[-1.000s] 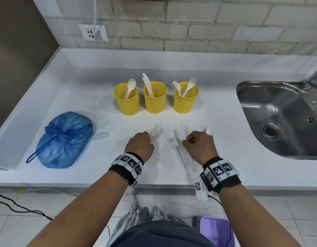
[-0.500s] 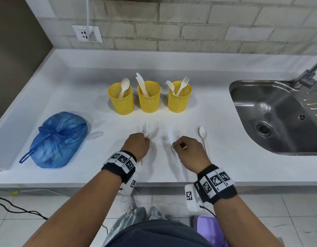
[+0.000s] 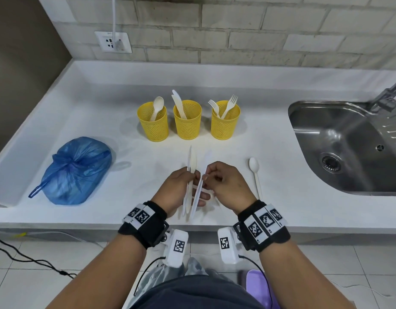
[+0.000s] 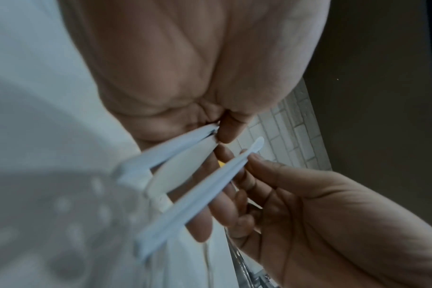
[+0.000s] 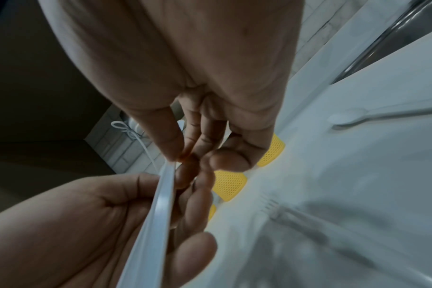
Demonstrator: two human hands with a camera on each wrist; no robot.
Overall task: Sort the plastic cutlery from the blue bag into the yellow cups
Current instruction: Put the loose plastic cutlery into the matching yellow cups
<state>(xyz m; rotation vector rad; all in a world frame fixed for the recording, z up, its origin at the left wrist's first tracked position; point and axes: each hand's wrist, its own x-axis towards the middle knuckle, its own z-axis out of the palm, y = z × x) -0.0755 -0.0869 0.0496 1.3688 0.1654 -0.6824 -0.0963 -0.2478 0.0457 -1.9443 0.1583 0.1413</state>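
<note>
Three yellow mesh cups stand in a row: the left cup [image 3: 155,126] holds a spoon, the middle cup [image 3: 187,124] knives, the right cup [image 3: 225,123] forks. The tied blue bag [image 3: 76,170] lies at the left. My left hand [image 3: 193,176] holds two white knives [image 3: 191,161] with their blades pointing away from me. My right hand [image 3: 206,177] pinches a third white knife [image 3: 198,195] beside them, and its handle lies across the left fingers. The left wrist view shows the pair [image 4: 180,165] and the third knife [image 4: 210,187].
A white spoon [image 3: 255,172] lies on the counter [image 3: 103,121] right of my hands. A white fork [image 5: 296,218] lies on the counter under them. The steel sink [image 3: 344,148] is at the right. A wall socket [image 3: 113,42] with a cable is behind.
Both hands have lifted off the counter. The right hand has picked up a knife and brought it against the knives in the left hand. The spoon has stayed on the counter.
</note>
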